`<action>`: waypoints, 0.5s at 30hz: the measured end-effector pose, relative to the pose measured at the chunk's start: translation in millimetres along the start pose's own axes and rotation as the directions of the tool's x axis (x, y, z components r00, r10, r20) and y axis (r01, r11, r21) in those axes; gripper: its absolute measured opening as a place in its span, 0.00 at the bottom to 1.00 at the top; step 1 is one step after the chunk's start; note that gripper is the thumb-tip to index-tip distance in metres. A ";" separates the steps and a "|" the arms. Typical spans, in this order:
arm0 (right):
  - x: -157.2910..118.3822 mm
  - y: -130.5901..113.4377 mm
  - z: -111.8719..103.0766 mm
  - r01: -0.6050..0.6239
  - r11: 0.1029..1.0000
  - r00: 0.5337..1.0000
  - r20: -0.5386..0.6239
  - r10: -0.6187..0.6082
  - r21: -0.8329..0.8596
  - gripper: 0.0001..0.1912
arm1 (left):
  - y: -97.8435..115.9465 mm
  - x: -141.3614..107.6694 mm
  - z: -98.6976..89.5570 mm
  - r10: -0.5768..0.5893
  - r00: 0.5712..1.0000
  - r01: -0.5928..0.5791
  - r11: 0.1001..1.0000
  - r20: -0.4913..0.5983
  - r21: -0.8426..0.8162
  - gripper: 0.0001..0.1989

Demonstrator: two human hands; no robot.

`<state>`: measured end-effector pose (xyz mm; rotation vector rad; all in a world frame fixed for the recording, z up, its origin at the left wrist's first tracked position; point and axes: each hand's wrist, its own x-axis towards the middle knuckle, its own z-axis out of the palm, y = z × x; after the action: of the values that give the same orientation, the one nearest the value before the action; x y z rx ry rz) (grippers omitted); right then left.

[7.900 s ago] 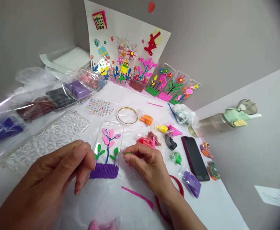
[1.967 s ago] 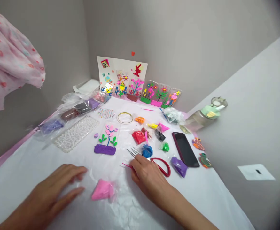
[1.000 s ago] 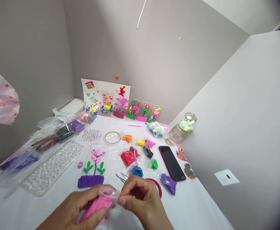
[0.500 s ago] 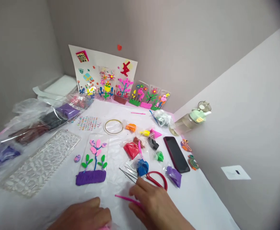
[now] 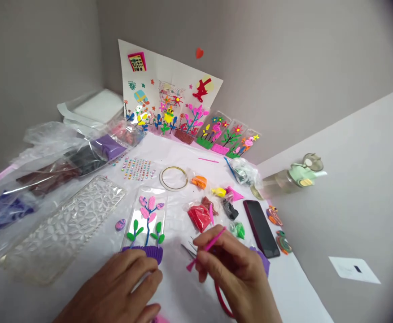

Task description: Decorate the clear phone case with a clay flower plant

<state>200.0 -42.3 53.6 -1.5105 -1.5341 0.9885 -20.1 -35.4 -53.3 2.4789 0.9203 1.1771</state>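
My right hand (image 5: pixel 232 271) is closed in a pinch on a thin pink modelling tool (image 5: pixel 213 241), which slants up to the right with its flared end low. My left hand (image 5: pixel 122 282) lies with fingers stretched and slightly apart at the lower edge of a clear phone case (image 5: pixel 166 211). On that case are pink clay flowers (image 5: pixel 148 209), green leaves and a ridged purple clay base (image 5: pixel 154 255), partly covered by my fingers. A bit of pink material (image 5: pixel 160 319) shows below my left hand. Under my right hand are red-handled scissors (image 5: pixel 222 301) and tweezers (image 5: pixel 187 249), mostly hidden.
Wrapped clay lumps, red (image 5: pixel 199 217), orange (image 5: pixel 199 181) and green (image 5: pixel 239 230) among them, lie beyond my right hand. A phone (image 5: pixel 261 229) and a bottle (image 5: pixel 284 181) are to the right. A textured clear case (image 5: pixel 65 229) and bagged clay (image 5: pixel 92 154) lie left.
My right hand has risen and turned the pink tool upward. My left hand has uncurled from a fist and moved up to the flowered case. The camera view has shifted.
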 end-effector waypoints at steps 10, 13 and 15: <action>15.1 30.9 43.2 0.292 0.924 0.949 -0.048 -0.312 -0.246 0.10 | -38.3 -0.4 -16.6 0.127 0.984 -0.149 0.973 0.127 0.178 0.15; 11.9 34.5 43.3 0.323 0.887 0.941 0.015 -0.337 -0.329 0.12 | -37.2 -6.2 -13.8 0.087 0.987 -0.113 0.973 0.134 0.202 0.16; 9.5 38.6 43.4 0.360 0.843 0.928 0.058 -0.368 -0.400 0.12 | -35.8 -13.0 -10.9 0.004 0.993 -0.028 0.979 0.116 0.202 0.15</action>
<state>176.5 -33.4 0.3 -1.4068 -2.0070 0.4456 -50.3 -16.6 -70.8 2.6867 1.0368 0.9755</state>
